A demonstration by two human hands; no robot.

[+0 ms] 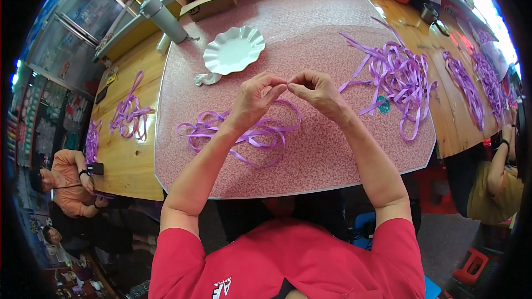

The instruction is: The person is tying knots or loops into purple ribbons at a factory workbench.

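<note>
My left hand [258, 99] and my right hand [317, 93] meet fingertip to fingertip above the pink speckled mat. Each is closed in a pinch of thumb and forefinger. What lies between the fingertips is too small to make out. Under and beside my left hand, a loose bundle of purple ribbon [257, 134] lies in loops on the mat, one loop curving up close below the hands. To the right of my right hand rests a larger tangled heap of purple ribbon [396, 72], with a strand end reaching toward my wrist.
A white scalloped plate [234, 50] sits beyond my left hand, with a crumpled white tissue [207, 79] beside it. Farther back stand a grey flask [163, 19] and an open cardboard box [209, 3]. More purple ribbon [132, 114] lies on the wooden side tables, where other people sit.
</note>
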